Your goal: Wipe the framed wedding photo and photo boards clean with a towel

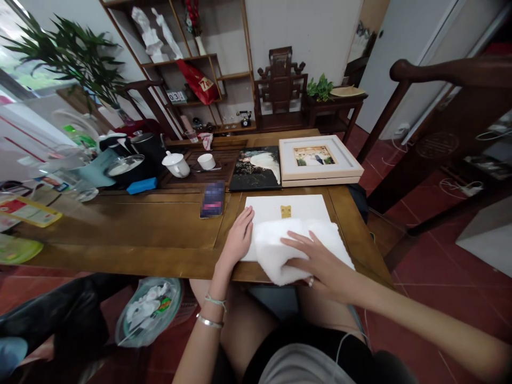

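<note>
A white board (289, 205), with a small gold metal hanger (285, 212) on it, lies flat at the table's front edge. My left hand (240, 236) rests along the board's left edge, its fingers stretched out and holding nothing. A bunched white towel (272, 250) covers much of the board's near part. Over the towel lies my right hand (318, 261), gripping its folds, with a ring on one finger. Some of the right fingers are hidden in the cloth. Beyond the board are a dark photo panel (256, 168) and a white picture frame (320, 157) stacked on another.
On the wooden table (160, 229) lies a phone (213, 199), left of the board. Farther back are a white teapot (176, 164), a white cup (206, 161) and a blue block (142, 185). A lined trash bin (150, 309) stands below the front edge.
</note>
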`<state>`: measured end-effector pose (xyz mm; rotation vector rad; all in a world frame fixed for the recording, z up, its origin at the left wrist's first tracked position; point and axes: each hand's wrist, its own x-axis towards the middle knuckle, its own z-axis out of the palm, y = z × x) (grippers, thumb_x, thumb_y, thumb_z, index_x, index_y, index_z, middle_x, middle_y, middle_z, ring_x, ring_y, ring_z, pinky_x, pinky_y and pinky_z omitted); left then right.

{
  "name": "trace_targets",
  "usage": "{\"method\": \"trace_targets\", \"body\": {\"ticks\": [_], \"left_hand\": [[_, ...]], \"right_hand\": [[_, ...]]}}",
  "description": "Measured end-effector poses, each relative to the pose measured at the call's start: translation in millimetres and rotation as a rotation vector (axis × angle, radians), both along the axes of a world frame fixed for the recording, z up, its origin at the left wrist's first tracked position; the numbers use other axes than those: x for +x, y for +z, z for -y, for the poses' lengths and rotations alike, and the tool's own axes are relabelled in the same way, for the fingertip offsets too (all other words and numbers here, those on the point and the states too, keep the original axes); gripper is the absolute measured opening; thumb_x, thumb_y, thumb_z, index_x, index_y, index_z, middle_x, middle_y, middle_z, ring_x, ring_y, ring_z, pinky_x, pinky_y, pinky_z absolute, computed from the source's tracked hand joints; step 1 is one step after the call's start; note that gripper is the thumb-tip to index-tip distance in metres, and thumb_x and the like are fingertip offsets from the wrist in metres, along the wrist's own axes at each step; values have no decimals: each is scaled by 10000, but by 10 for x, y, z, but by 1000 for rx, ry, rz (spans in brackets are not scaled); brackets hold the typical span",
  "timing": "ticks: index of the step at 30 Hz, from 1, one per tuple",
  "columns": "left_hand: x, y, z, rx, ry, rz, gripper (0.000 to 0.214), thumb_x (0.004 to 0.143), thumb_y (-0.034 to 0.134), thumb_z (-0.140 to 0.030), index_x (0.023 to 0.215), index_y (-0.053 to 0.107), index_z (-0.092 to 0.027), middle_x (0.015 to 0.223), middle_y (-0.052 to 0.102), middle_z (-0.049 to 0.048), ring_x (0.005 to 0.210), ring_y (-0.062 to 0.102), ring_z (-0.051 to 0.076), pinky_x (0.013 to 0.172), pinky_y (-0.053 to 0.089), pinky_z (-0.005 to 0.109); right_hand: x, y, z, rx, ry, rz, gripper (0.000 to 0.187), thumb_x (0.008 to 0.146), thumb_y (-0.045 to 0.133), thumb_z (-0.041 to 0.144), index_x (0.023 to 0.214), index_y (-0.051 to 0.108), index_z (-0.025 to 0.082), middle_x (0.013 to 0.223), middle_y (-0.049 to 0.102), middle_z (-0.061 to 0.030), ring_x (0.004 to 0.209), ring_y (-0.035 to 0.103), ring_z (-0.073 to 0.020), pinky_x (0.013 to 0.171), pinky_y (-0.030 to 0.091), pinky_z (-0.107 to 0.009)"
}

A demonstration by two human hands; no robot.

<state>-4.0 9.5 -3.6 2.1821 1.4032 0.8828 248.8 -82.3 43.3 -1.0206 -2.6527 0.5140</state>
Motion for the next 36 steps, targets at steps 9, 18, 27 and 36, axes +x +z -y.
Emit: {"method": "trace_targets", "body": {"ticks": [9,18,27,36], "left_hand": [[-12,-9,-6,-3,5,-15,436,948,355,-272,1336,498,-132,1458,431,113,1381,354,200,1169,265,407],[8,-17,-7,17,16,9,419,942,372,-255,1322,514,-149,1450,444,111,1373,367,210,1164,272,432],[-31,-33,-15,0,-8,2,426,952,355,-264,1339,496,-158,1458,435,96,1381,353,195,1168,266,415],[-44,-12,-24,-15,-15,41,422,931,380,-254,1322,514,-171,1457,437,92,1369,377,204,1161,285,426]], "right_hand": [[331,-150,-1045,86,-250,-36,481,882,397,176,1352,436,271,1461,389,-103,1393,229,-310,1057,199,-655],[308,12,-144,210,-114,102,487,706,526,114,1169,599,246,1319,517,-125,1335,311,-386,1044,-12,-722],[102,18,-744,218,-60,112,427,783,567,176,1204,592,238,1510,307,-128,1405,138,-382,1040,107,-707],[-530,-21,-299,283,113,172,355,777,612,245,1127,654,208,1470,367,-162,1372,201,-431,1071,77,-670]]}}
